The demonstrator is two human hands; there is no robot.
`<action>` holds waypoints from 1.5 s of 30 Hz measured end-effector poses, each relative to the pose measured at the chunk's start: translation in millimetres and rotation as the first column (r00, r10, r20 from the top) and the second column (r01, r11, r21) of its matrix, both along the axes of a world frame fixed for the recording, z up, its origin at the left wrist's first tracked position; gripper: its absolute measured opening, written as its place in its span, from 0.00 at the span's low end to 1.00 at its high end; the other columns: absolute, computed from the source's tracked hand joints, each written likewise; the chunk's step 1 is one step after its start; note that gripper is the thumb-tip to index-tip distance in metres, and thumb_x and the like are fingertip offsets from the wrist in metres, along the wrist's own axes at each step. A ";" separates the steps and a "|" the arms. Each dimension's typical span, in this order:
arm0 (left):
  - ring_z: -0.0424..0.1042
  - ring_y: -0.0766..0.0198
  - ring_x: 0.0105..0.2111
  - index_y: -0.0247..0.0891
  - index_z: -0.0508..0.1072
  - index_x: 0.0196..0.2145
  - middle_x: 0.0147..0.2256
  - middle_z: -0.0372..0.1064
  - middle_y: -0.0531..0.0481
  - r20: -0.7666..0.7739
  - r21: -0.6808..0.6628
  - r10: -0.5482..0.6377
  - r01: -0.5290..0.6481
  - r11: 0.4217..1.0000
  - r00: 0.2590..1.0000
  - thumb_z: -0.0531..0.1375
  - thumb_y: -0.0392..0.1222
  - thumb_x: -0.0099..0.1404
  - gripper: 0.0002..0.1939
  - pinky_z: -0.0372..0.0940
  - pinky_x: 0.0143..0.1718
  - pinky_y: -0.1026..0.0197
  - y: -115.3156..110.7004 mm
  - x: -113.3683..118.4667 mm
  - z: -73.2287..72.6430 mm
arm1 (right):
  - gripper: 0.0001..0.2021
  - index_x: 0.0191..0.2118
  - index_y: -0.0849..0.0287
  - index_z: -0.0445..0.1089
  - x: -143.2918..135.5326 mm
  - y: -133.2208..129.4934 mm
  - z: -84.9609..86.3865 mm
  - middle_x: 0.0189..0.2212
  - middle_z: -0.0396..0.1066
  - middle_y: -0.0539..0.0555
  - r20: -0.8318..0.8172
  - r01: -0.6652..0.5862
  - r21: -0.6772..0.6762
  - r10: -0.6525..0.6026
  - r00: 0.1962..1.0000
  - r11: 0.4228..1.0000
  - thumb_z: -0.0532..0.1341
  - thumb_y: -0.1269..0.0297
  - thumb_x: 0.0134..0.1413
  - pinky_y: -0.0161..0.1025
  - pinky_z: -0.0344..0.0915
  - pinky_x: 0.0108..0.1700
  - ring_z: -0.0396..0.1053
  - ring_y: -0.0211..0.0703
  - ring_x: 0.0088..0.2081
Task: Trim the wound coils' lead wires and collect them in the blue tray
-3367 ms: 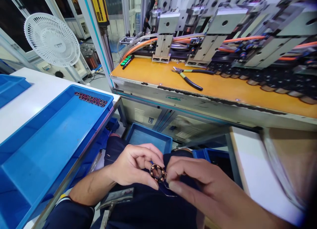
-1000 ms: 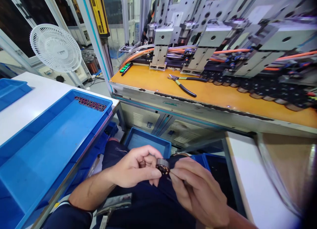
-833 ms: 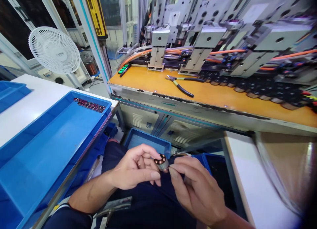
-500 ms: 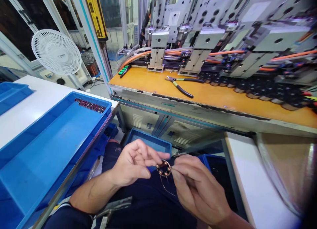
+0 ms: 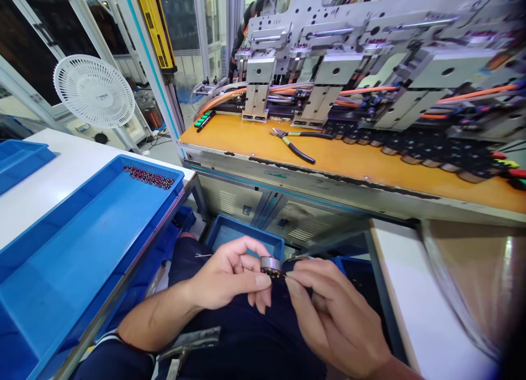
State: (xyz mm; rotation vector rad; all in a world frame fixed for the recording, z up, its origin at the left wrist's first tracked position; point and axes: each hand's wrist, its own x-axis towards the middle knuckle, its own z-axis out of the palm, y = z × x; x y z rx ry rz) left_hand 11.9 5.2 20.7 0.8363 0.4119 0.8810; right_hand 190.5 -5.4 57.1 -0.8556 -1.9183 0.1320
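Between the thumb and fingers of my left hand (image 5: 230,276) is a small metal ring part (image 5: 270,264), its silvery outer wall facing up and copper bits showing along its lower edge. My right hand (image 5: 329,306) is just right of the ring, thumb and index finger pinched together by a thin wire end at the ring's side. How far the wire runs between those fingertips is hidden. Another thin wire (image 5: 203,255) sticks out to the left behind my left hand.
On the left table, a blue tray (image 5: 88,221) holds small dark-red parts (image 5: 148,177). Pliers (image 5: 293,142) lie on the orange bench (image 5: 230,136) below machine fixtures, beside a row of black parts (image 5: 411,144). A white fan (image 5: 94,91) stands back left.
The ring has been turned from its open face to its side wall. My left fingers have closed around it, and its wire tail now points left. My right hand stays pinched nearby.
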 end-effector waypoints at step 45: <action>0.77 0.64 0.39 0.39 0.75 0.41 0.39 0.77 0.49 -0.037 0.347 0.457 -0.418 0.840 0.888 0.68 0.26 0.54 0.18 0.72 0.42 0.62 -1.0 -1.6 1.9 | 0.07 0.30 0.60 0.70 -19.6 -2.7 -15.8 0.25 0.66 0.50 -0.519 -0.292 -0.562 -0.055 0.853 0.774 0.61 0.67 0.59 0.31 0.65 0.26 0.66 0.35 0.25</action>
